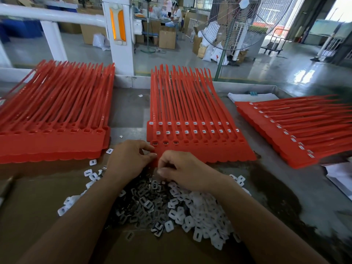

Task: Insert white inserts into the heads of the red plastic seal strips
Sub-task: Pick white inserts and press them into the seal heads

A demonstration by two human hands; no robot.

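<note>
A stepped stack of red seal strips lies in the middle of the table. Its two upper rows of heads hold white inserts; the front row has inserts only in its leftmost three heads. My left hand and my right hand meet at the near left corner of that stack, fingers curled and pinching what looks like a small white insert between them. A heap of white inserts lies on brown cardboard just below my hands.
A stack of red strips with empty heads lies at the left, a filled stack at the right. Loose inserts scatter left of the heap. White sheets sit at the right edge. A standing fan stands beyond the table.
</note>
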